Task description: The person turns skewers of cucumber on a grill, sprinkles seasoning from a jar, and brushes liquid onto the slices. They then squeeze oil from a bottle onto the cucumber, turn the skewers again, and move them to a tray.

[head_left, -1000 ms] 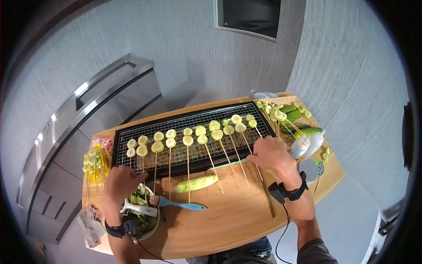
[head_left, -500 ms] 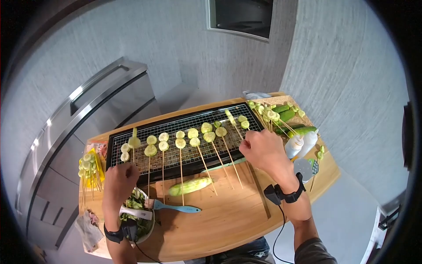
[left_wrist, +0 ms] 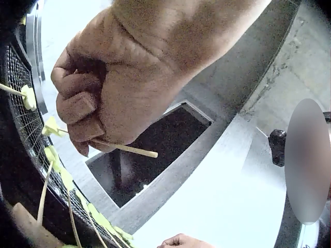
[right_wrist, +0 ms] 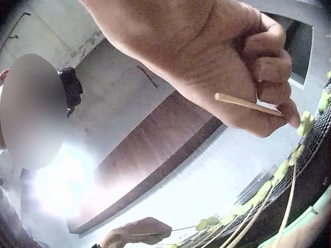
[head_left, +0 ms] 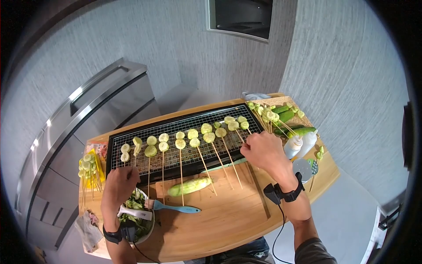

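Note:
My left hand (head_left: 121, 184), at the grill's front left corner, pinches the stick of a cucumber skewer (left_wrist: 137, 150). Its slices (head_left: 137, 141) appear tilted over the grill's wire mesh. Beyond the front right edge, my right hand (head_left: 265, 150) pinches another skewer's stick (right_wrist: 248, 104); that one's slices (head_left: 230, 120) lie face up at the mesh. Between the hands, several more cucumber skewers (head_left: 180, 144) lie in a row across the black grill (head_left: 176, 174), sticks toward me. The fingers of both hands are curled in the wrist views.
In front of the grill, a wooden board (head_left: 228, 193) bears a peeled cucumber (head_left: 189, 186). A blue brush (head_left: 182, 208) and a bowl of peelings (head_left: 143, 231) with a white peeler (head_left: 136, 214) are at left. More skewers (head_left: 90, 165), whole cucumbers (head_left: 286, 116) and white bottles (head_left: 293, 146) flank the grill.
The head view has shifted slightly. Both held skewers were raised and turned on edge half a second ago; their slices are now lower, the right one's flat. Both hands stay near the grill's front edge.

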`<state>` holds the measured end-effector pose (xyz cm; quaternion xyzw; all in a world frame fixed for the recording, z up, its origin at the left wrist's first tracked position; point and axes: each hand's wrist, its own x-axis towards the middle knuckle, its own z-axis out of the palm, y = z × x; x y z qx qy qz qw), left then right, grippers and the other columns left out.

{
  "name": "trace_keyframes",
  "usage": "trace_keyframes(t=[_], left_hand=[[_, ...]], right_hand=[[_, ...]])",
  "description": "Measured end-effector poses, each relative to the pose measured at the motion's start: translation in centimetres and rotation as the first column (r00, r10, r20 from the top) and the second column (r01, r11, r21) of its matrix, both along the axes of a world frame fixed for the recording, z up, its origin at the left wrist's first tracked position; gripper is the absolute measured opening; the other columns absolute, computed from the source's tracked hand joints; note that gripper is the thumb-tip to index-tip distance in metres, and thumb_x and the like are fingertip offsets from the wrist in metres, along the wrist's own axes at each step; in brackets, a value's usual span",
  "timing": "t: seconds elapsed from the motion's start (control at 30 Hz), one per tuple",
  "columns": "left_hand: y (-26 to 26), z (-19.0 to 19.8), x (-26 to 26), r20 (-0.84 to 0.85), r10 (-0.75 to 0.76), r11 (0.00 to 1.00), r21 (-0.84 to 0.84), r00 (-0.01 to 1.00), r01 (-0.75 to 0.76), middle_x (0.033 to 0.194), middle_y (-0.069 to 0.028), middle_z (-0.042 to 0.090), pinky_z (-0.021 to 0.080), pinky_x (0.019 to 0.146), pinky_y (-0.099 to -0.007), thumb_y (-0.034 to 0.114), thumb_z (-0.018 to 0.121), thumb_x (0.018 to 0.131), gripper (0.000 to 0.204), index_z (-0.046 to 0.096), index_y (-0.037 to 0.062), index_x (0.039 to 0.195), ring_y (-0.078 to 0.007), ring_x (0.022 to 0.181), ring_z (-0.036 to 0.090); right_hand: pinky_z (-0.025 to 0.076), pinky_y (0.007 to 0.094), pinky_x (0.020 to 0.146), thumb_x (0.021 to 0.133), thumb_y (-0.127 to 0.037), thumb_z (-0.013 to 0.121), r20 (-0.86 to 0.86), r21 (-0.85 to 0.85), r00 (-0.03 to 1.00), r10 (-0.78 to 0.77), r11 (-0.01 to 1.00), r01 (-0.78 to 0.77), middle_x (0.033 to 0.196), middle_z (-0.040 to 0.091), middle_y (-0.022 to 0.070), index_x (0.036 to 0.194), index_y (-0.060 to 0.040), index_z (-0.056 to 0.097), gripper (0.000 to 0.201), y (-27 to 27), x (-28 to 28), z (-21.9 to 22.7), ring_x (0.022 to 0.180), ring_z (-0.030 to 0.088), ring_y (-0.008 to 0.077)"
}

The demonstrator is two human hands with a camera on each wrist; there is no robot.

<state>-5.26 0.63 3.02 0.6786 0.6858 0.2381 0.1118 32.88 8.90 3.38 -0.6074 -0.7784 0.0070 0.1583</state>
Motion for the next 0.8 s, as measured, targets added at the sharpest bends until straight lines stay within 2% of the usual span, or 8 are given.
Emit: trace_keyframes(t=[0.13, 0.2, 0.37, 0.43, 0.5, 0.53, 0.73, 0.8], left_hand=[[0.2, -0.5, -0.5, 0.001, -0.020, 0.999, -0.039, 1.000, 0.020, 0.068, -0.0183, 0.065, 0.051, 0.062, -0.0394, 0.019, 0.058, 0.095, 0.028, 0.070, -0.0028, 0.080, -0.0276, 0.061, 0.067], [0.2, -0.4, -0.6, -0.026, -0.003, 0.995, -0.100, 1.000, 0.001, 0.069, -0.0179, 0.069, 0.053, 0.064, -0.0423, 0.018, 0.059, 0.095, 0.028, 0.072, -0.0005, 0.078, -0.0369, 0.067, 0.069], [0.1, -0.9, -1.0, -0.058, 0.008, 0.981, -0.192, 0.998, -0.019, 0.071, -0.0173, 0.070, 0.056, 0.068, -0.0416, 0.023, 0.061, 0.094, 0.029, 0.076, 0.0022, 0.080, -0.0349, 0.068, 0.071], [0.1, -1.5, -1.4, -0.169, -0.017, 0.983, -0.182, 0.986, -0.014, 0.068, -0.0173, 0.069, 0.056, 0.067, -0.0424, 0.024, 0.063, 0.093, 0.030, 0.077, 0.0036, 0.078, -0.0344, 0.067, 0.070], [0.0, -1.1, -1.2, -0.193, -0.008, 0.979, -0.203, 0.981, -0.032, 0.067, -0.0185, 0.068, 0.055, 0.066, -0.0428, 0.025, 0.063, 0.093, 0.029, 0.078, 0.0047, 0.079, -0.0339, 0.064, 0.070], [0.0, -0.9, -1.2, -0.222, 0.004, 0.973, -0.224, 0.975, -0.055, 0.066, -0.0197, 0.067, 0.055, 0.064, -0.0432, 0.026, 0.064, 0.092, 0.028, 0.079, 0.0059, 0.080, -0.0334, 0.062, 0.069], [0.0, -2.0, -2.7, -0.257, -0.006, 0.986, -0.161, 0.966, -0.036, 0.058, -0.0179, 0.064, 0.054, 0.061, -0.0431, 0.028, 0.065, 0.091, 0.033, 0.076, 0.0016, 0.075, -0.0338, 0.055, 0.066], [-0.2, -1.7, -2.7, -0.271, -0.007, 0.989, -0.144, 0.962, -0.034, 0.056, -0.0170, 0.063, 0.054, 0.060, -0.0429, 0.028, 0.065, 0.091, 0.034, 0.076, 0.0015, 0.074, -0.0326, 0.054, 0.066]], right_hand=[[0.059, 0.0501, 0.073, 0.084, -0.023, 0.065, 0.102, -0.110, 0.995, -0.010, 0.994, 0.021, 0.080, 0.072, 0.0255, 0.079, -0.0003, 0.075, 0.025, 0.4, 0.1, -0.4, 0.078, 0.072, 0.0416], [0.059, 0.0505, 0.078, 0.085, -0.023, 0.065, 0.152, -0.242, 0.988, 0.008, 0.970, 0.029, 0.087, 0.073, 0.0252, 0.084, -0.0001, 0.075, 0.026, 0.4, 0.1, -0.4, 0.086, 0.073, 0.0413], [0.059, 0.0494, 0.080, 0.087, -0.028, 0.067, 0.190, -0.214, 0.982, 0.015, 0.977, 0.026, 0.091, 0.073, 0.0231, 0.091, -0.0003, 0.075, 0.029, 0.5, 0.3, -1.0, 0.091, 0.073, 0.0401], [0.059, 0.0491, 0.080, 0.088, -0.030, 0.068, 0.180, -0.204, 0.984, 0.007, 0.978, 0.031, 0.092, 0.073, 0.0226, 0.092, -0.0005, 0.075, 0.031, 0.4, 0.3, -1.0, 0.092, 0.073, 0.0399], [0.057, 0.0481, 0.082, 0.087, -0.034, 0.072, 0.124, -0.159, 0.992, -0.023, 0.986, 0.043, 0.087, 0.074, 0.0180, 0.086, -0.0084, 0.078, 0.027, 0.1, 0.2, -1.1, 0.093, 0.071, 0.0379], [0.057, 0.0481, 0.082, 0.087, -0.034, 0.072, 0.124, -0.159, 0.992, -0.026, 0.986, 0.046, 0.087, 0.074, 0.0180, 0.086, -0.0084, 0.078, 0.027, -0.1, 0.1, -1.0, 0.093, 0.071, 0.0379], [0.056, 0.0494, 0.079, 0.088, -0.034, 0.072, 0.136, -0.164, 0.989, 0.050, 0.986, -0.028, 0.084, 0.074, 0.0171, 0.087, -0.0100, 0.077, 0.025, -0.5, -0.9, -1.3, 0.086, 0.072, 0.0380], [0.056, 0.0499, 0.079, 0.087, -0.035, 0.073, 0.114, -0.215, 0.991, 0.076, 0.975, -0.050, 0.083, 0.074, 0.0168, 0.088, -0.0104, 0.077, 0.025, -0.9, -1.2, -0.8, 0.087, 0.072, 0.0381]])
